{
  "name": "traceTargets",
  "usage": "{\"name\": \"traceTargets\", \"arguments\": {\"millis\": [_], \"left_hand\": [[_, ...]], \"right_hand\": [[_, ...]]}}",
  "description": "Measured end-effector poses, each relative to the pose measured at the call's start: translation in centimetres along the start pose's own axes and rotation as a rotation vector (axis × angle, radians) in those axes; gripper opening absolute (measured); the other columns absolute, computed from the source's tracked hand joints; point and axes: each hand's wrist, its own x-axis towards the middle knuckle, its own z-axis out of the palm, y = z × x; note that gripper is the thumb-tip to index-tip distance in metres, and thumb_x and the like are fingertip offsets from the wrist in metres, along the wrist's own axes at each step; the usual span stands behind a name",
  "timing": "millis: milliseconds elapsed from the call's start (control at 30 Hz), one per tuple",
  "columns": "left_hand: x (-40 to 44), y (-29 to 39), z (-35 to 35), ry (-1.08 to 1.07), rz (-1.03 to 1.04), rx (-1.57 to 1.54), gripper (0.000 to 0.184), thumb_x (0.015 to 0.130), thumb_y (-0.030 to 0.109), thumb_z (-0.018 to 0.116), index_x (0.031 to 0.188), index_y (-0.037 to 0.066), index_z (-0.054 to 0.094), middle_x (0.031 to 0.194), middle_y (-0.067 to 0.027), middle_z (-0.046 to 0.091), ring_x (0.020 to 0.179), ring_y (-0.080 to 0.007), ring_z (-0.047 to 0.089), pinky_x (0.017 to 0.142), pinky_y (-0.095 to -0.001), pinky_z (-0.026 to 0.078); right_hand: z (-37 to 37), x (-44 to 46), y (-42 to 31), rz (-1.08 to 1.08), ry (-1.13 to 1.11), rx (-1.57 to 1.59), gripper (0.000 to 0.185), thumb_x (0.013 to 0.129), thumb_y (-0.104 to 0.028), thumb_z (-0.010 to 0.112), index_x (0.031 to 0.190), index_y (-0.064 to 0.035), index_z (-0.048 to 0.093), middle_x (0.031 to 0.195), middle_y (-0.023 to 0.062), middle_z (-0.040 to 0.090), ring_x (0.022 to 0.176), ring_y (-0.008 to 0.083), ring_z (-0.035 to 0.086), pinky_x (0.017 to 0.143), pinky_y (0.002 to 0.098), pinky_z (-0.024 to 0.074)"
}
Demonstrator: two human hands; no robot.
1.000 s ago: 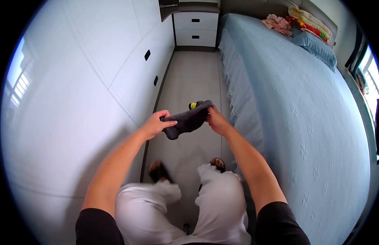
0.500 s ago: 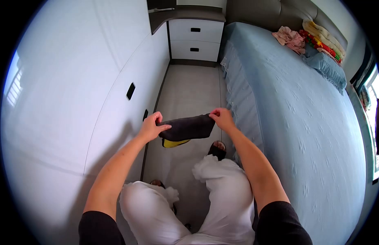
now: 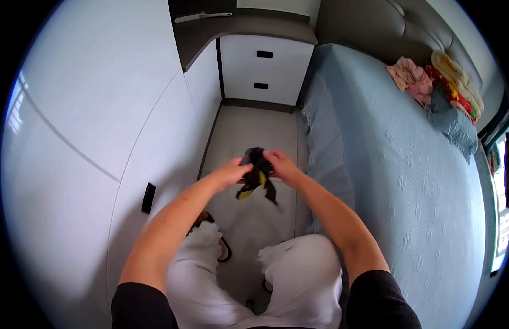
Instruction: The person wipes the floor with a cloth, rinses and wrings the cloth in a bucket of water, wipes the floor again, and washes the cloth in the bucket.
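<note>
A dark cloth with a yellow side [image 3: 256, 162] is bunched up over the floor in front of me, its lower ends hanging loose. My left hand [image 3: 231, 171] grips it from the left, fingers closed on the fabric. On its other side my right hand [image 3: 282, 166] pinches it too, close to the left one. Motion blurs the cloth's hanging ends, and some fingertips are hidden behind the fabric.
White cabinet doors [image 3: 101, 137] line the left side. A white two-drawer unit [image 3: 265, 71] stands ahead under a brown countertop [image 3: 260, 27]. At right is a bed with a blue cover [image 3: 397, 192], with a pink cloth [image 3: 411, 79] and folded blankets [image 3: 457, 82] near its headboard.
The cloth went from stretched out flat between my hands to bunched together. Both hands moved closer to each other. My view shifted, and I have stepped forward toward the drawers.
</note>
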Motion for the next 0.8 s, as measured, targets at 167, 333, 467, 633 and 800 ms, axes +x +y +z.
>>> {"name": "traceTargets", "arguments": {"millis": [167, 333, 467, 633, 800], "left_hand": [[6.7, 1.5, -0.6, -0.338, 0.149, 0.434, 0.061, 0.085, 0.009, 0.057, 0.141, 0.012, 0.035, 0.134, -0.0058, 0.047, 0.122, -0.0187, 0.046, 0.101, -0.0365, 0.038], [14.0, 2.2, -3.2, -0.232, 0.017, 0.373, 0.074, 0.085, 0.008, 0.056, 0.149, 0.024, 0.022, 0.153, -0.009, 0.023, 0.136, -0.0287, 0.033, 0.105, -0.0402, 0.035], [18.5, 4.2, -5.2, -0.156, -0.05, 0.396, 0.068, 0.088, 0.011, 0.054, 0.148, 0.021, 0.024, 0.151, -0.0091, 0.028, 0.134, -0.0285, 0.036, 0.104, -0.04, 0.036], [25.5, 0.1, -7.2, -0.081, -0.059, 0.301, 0.062, 0.088, 0.013, 0.058, 0.144, 0.015, 0.032, 0.143, -0.0131, 0.04, 0.126, -0.0271, 0.045, 0.099, -0.0367, 0.041], [29.9, -3.2, -6.8, -0.024, -0.136, 0.086, 0.06, 0.087, 0.012, 0.059, 0.143, 0.015, 0.036, 0.138, -0.0127, 0.045, 0.118, -0.0242, 0.051, 0.097, -0.0352, 0.043]], "right_hand": [[-2.2, 5.8, -1.9, -0.04, -0.123, -0.225, 0.034, 0.08, -0.016, 0.071, 0.108, -0.0036, 0.055, 0.092, 0.0048, 0.064, 0.083, 0.0181, 0.062, 0.071, 0.0318, 0.0513], [-9.8, 16.8, 2.0, -0.483, 0.251, -0.464, 0.021, 0.076, -0.001, 0.061, 0.096, -0.0063, 0.06, 0.085, 0.0105, 0.065, 0.081, 0.0258, 0.064, 0.069, 0.0346, 0.0492], [-13.4, 19.2, 0.6, -0.516, 0.284, -0.775, 0.022, 0.074, 0.003, 0.056, 0.092, -0.0092, 0.059, 0.086, 0.0144, 0.063, 0.082, 0.0349, 0.061, 0.07, 0.0401, 0.0475], [-16.6, 23.6, 8.9, -0.416, 0.225, -1.298, 0.05, 0.077, -0.017, 0.065, 0.125, -0.0189, 0.05, 0.142, 0.0184, 0.034, 0.129, 0.04, 0.035, 0.099, 0.0484, 0.0367], [-17.1, 30.5, 12.0, -0.031, 0.279, -1.235, 0.074, 0.087, -0.049, 0.055, 0.148, -0.0259, 0.021, 0.154, 0.0195, 0.005, 0.139, 0.0442, 0.01, 0.11, 0.0571, 0.0158]]}}
